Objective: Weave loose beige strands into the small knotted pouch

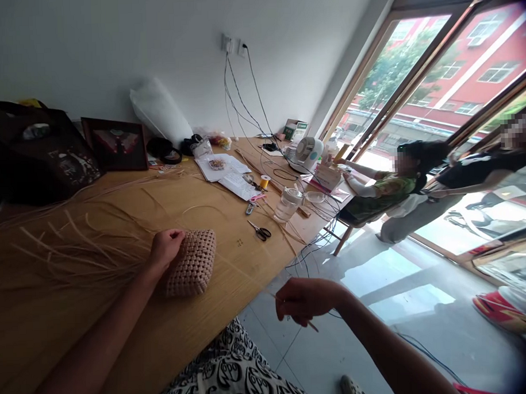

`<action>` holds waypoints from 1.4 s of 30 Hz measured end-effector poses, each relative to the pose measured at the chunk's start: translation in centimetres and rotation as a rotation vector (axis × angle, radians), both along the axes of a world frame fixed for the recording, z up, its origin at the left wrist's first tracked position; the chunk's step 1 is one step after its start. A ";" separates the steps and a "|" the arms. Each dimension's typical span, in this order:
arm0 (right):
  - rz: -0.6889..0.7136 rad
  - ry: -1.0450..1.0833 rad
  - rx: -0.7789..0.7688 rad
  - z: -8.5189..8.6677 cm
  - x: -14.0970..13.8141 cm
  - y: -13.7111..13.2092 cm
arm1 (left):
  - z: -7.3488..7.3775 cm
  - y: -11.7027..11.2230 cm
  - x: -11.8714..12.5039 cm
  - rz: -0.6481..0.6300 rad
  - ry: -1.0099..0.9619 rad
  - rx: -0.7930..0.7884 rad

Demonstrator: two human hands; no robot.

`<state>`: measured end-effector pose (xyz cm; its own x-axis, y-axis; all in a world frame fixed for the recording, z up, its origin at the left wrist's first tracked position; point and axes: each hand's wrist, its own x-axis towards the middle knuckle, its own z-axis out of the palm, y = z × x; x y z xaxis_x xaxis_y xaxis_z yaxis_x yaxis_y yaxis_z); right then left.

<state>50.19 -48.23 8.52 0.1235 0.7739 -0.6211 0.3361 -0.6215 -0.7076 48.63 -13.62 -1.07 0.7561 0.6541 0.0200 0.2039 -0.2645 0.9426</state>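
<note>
Woven basket (pixel 198 259) sits on the counter (pixel 232 235). My left fingers (pixel 178 237) pinch at its top edge; my right fingers (pixel 288 305) close around a strip (pixel 313 327). Risk: excessive pull could snap the strip or tip the basket.

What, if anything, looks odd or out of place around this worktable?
Mainly the tangled cords drooping beside the table toward the floor, which look untidy. Loose strands fanning out beside the woven piece look messy too, but probably belong to it. No spill or breakage stands out.
</note>
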 end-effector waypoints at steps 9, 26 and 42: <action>-0.278 -0.667 -0.019 -2.0 -1.1 2.7 | 0.8 -1.2 -0.5 -0.142 -0.001 0.000; 0.038 -1.282 0.276 -2.5 4.4 14.9 | 2.7 -4.8 -1.9 -0.413 -0.007 -0.089; -0.124 0.219 0.170 -1.4 9.4 16.7 | 3.7 -4.9 -2.3 -0.476 0.002 -0.279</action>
<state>59.58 -31.52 7.13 0.1014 0.8562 -0.5066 0.0930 -0.5151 -0.8521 46.29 -18.56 2.58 0.9697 0.2198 -0.1068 0.1245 -0.0682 0.9899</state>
